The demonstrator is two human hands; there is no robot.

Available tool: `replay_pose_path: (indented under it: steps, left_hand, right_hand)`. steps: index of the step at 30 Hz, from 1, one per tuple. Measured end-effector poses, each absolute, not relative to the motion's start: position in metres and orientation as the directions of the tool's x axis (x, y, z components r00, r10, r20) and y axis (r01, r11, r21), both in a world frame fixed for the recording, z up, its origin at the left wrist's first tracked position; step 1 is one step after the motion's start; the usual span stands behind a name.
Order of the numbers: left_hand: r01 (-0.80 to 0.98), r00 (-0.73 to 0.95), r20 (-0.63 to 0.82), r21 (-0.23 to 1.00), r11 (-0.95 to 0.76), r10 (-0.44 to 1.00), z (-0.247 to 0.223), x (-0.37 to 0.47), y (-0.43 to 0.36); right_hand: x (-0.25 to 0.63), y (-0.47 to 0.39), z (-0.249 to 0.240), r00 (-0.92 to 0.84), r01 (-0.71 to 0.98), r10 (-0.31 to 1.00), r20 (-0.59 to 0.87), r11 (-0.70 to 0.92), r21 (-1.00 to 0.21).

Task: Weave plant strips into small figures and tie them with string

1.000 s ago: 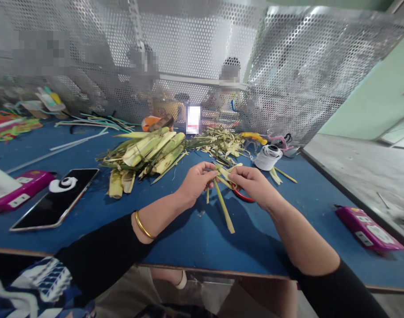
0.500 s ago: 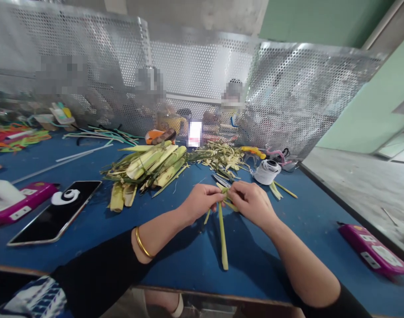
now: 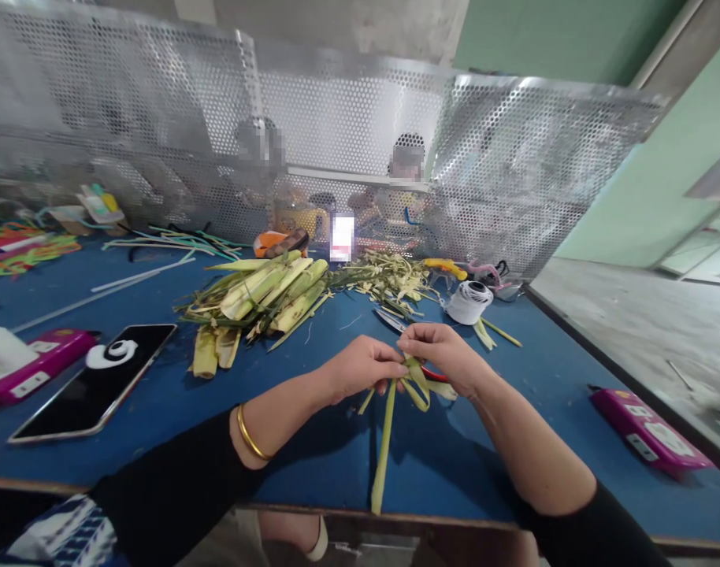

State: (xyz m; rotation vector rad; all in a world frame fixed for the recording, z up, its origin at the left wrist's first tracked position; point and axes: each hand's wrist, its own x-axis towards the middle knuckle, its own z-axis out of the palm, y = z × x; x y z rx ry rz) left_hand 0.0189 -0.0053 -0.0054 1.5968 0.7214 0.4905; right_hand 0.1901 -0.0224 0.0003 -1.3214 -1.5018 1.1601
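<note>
Between my hands is a small piece of pale green leaf strips [image 3: 417, 386], looped over one another, with one long tail hanging toward the front edge. My left hand [image 3: 365, 370], a gold bangle on its wrist, pinches the strips from the left. My right hand [image 3: 446, 354] has thumb and fingers closed at the top of the strips; its fingertips partly hide the grip. Just behind and beneath my right hand lie scissors [image 3: 389, 319], blades showing and a red handle partly covered.
On the blue table [image 3: 313, 472], a husk-like leaf pile [image 3: 271, 295] lies left of centre, thin scraps [image 3: 389, 276] behind. A white string spool [image 3: 468, 302] stands right. A phone [image 3: 94, 386] and purple power strips [image 3: 649, 433] flank me. Perforated metal panels [image 3: 348, 110] close the back.
My right hand has risen slightly off the strips, and a loop and a strip end now show below it. The long tail has swung left and nearer me. The red scissor handle has come into sight.
</note>
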Motion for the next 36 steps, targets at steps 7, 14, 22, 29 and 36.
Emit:
replay_pose_path:
  steps: [7, 14, 22, 29, 36]
  left_hand:
    - [0.188, 0.781, -0.072, 0.974, -0.124, 0.621, -0.003, 0.018, -0.009]
    - [0.222, 0.715, -0.106, 0.972, -0.081, 0.692, -0.005, 0.022, -0.011]
    - [0.257, 0.741, -0.211, 0.966, 0.021, 0.637, -0.002, 0.025, -0.020]
    - [0.246, 0.783, -0.146, 0.966, -0.085, 0.605, -0.001, 0.021, -0.015]
    - [0.131, 0.704, -0.014, 0.985, -0.110, 0.710, -0.002, 0.023, -0.013]
  right_hand:
    - [0.189, -0.017, -0.007, -0.008, 0.234, 1.000, -0.020, -0.018, -0.972]
    - [0.186, -0.020, -0.007, -0.117, 0.336, 0.992, -0.055, -0.012, -0.942]
    - [0.187, -0.008, -0.025, 0.078, 0.405, 0.991, 0.106, 0.066, -0.912]
    - [0.197, 0.001, -0.023, 0.369, 0.300, 0.899, 0.237, 0.127, -0.946]
    - [0.208, 0.003, -0.008, 0.550, 0.055, 0.812, 0.192, 0.195, -0.979]
